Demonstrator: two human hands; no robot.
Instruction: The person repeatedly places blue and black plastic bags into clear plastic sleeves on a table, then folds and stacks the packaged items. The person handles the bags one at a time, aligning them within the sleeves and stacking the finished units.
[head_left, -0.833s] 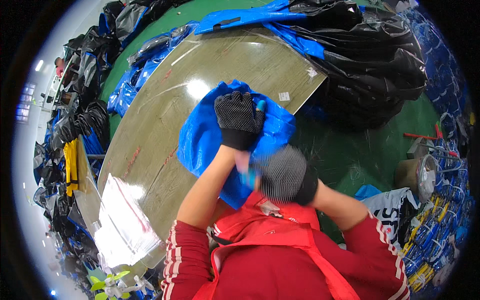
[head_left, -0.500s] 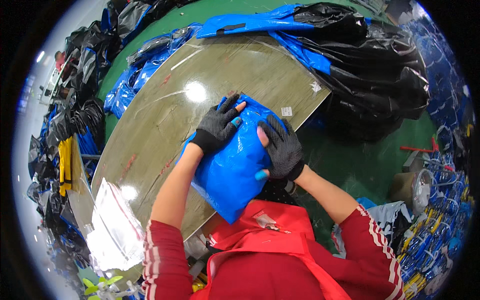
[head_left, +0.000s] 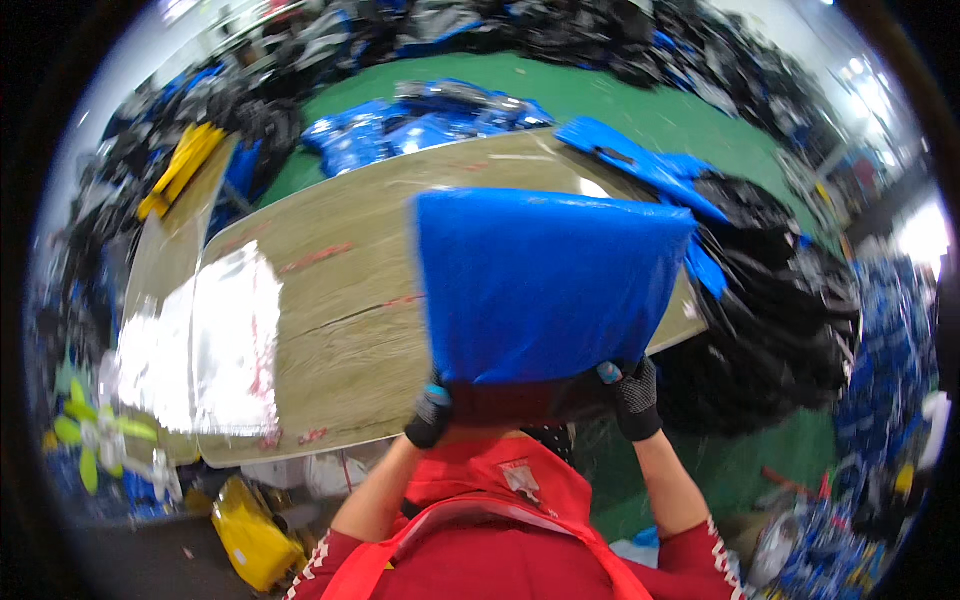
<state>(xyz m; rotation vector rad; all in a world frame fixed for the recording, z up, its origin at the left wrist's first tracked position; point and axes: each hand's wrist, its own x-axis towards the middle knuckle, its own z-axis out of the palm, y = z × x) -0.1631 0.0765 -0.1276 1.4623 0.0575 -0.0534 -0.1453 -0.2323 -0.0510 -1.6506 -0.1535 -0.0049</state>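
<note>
Above both gloved hands' fingers (head_left: 628, 392), the blue bag (head_left: 545, 285) now stands lifted off the bench (head_left: 330, 330), gripped at its bottom corners.

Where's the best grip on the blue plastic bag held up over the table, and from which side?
Likely the bottom corners, coming from below. The blue plastic bag hangs broad and flat, narrowing to its lower edge, where the gloved left hand and right hand pinch each corner above the table.
</note>
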